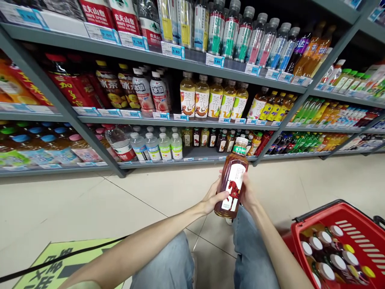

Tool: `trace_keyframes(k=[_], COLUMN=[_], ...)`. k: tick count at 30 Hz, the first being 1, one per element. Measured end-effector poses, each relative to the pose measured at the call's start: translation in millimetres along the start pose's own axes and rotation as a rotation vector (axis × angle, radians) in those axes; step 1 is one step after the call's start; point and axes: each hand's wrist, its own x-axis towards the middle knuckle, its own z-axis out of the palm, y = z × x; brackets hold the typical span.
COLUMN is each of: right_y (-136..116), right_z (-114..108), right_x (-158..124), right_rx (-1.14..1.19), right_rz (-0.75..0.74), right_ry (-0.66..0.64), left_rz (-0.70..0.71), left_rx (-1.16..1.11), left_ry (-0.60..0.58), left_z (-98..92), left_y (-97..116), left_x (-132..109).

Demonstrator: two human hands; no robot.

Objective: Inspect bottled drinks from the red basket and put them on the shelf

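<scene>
A bottle of dark amber tea (pixel 233 180) with a white cap, a green neck band and a white label showing a red horse is held up in front of me, leaning slightly right. My left hand (pixel 213 197) grips its lower left side, thumb across the front. On the right side, my right hand (pixel 247 188) is wrapped round it, with most of its fingers hidden behind the bottle. Behind it on the bottom shelf stand small dark tea bottles (pixel 222 141) in rows.
A red shopping basket (pixel 339 212) holding several capped bottles stands on the floor at my right. Shelves (pixel 180 60) of drinks run across the front. A green floor sticker (pixel 57 261) and a black strap (pixel 60 259) show at lower left.
</scene>
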Motion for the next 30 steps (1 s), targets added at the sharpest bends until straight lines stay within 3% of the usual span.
trace_keyframes(k=[4,8,12,23,30], right_y=[4,7,11,14,12], right_z=[5,21,29,12,3], right_x=[-2,3,10,8,3], right_rx=[-0.215,-0.185,-0.156,-0.197,-0.219], right_rz=[-0.125,-0.159,-0.198,-0.264,-0.229], right_ry=[0.040,0.183,0.241,0.250,0.317], left_rz=[0.077,0.107,0.132,0.102,0.106], left_rx=[0.068,0.097,0.084,0.042,0.010], left_ry=[0.037,0.045,0.069,0.035,0.030], left_z=[-5.8,-9.2,-9.9,-4.5,0.8], left_y=[8,11,9,8,-2], left_x=[3,6,8,7,10])
